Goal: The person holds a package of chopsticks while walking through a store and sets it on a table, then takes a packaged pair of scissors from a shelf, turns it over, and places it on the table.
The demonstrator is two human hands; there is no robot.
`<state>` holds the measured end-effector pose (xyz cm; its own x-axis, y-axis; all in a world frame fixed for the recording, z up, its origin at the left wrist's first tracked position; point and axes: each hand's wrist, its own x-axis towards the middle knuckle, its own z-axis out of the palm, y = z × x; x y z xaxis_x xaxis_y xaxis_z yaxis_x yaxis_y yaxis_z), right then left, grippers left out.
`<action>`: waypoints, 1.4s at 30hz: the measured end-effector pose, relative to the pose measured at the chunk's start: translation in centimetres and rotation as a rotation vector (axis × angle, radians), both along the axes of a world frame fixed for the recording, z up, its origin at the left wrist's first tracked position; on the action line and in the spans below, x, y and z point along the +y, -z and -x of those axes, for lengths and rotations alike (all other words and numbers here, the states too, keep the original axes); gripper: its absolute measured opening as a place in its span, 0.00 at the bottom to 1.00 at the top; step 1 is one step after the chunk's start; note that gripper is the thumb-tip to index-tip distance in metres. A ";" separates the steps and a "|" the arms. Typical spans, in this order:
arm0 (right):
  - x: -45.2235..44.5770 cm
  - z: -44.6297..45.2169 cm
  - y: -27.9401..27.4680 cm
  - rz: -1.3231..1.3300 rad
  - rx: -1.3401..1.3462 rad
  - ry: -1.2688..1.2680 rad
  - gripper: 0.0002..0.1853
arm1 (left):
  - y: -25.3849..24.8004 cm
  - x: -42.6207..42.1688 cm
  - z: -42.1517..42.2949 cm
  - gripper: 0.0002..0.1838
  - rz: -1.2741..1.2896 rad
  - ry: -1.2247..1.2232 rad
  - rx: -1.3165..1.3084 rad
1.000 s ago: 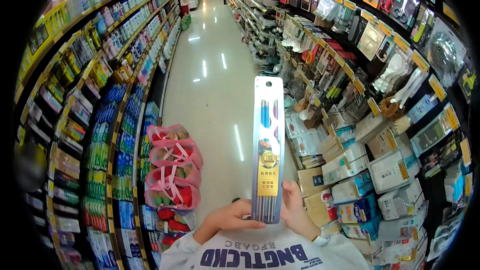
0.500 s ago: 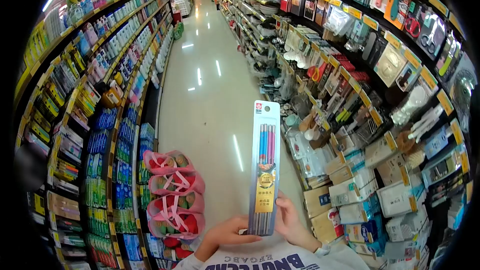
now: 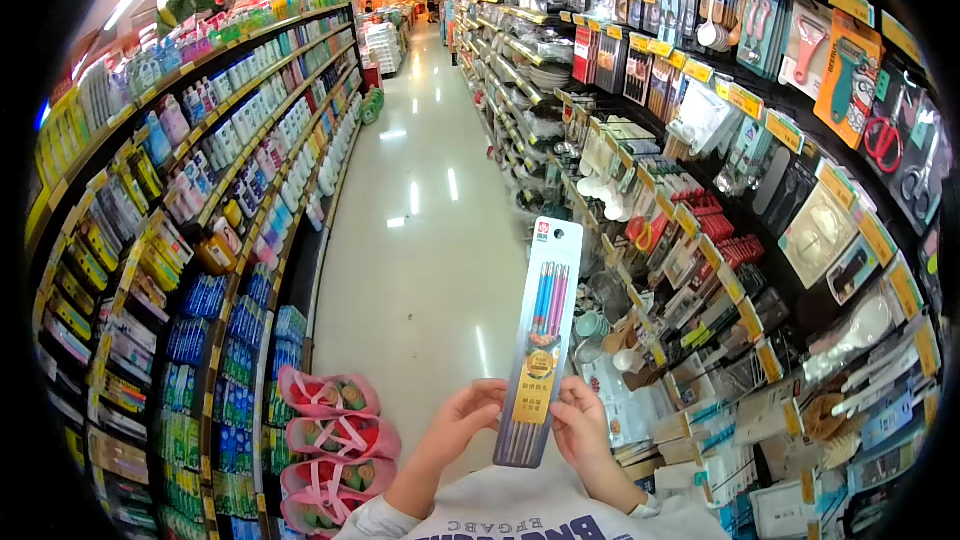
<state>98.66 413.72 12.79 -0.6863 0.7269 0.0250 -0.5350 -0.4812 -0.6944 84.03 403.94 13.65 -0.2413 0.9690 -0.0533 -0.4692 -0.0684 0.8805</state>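
A long blister pack of chopsticks [image 3: 547,320] stands nearly upright before my chest, its top leaning slightly right. Blue and pink upper ends show through the plastic, with a gold label below them and metallic tips at the bottom. On the pack's left edge, my left hand [image 3: 463,425] grips it at the lower half, some fingertips hidden behind it. My right hand [image 3: 582,428] pinches the opposite edge at about the same height, thumb toward the front.
Shelves of bottles [image 3: 195,180] and toothpaste boxes [image 3: 200,315] line the left side. Pink bags [image 3: 335,440] hang low at the left shelf. Racks of packaged kitchen tools [image 3: 850,80] rise close on the right. A shiny aisle floor [image 3: 400,270] runs ahead between them.
My left hand has moved from the pack's bottom end up to its left edge. The pack has shifted slightly right and tilts more. The view has lifted, showing more of the far aisle.
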 end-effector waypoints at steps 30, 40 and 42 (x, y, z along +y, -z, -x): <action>26.2 19.2 3.4 0.417 0.280 -0.017 0.27 | 1.2 32.6 21.0 0.15 0.050 0.317 -0.164; 32.8 23.6 3.9 0.383 0.239 0.055 0.27 | 3.1 40.2 25.7 0.15 0.121 0.368 -0.185; 34.9 24.0 4.2 0.363 0.264 0.015 0.27 | 3.4 42.2 26.1 0.15 0.164 0.330 -0.144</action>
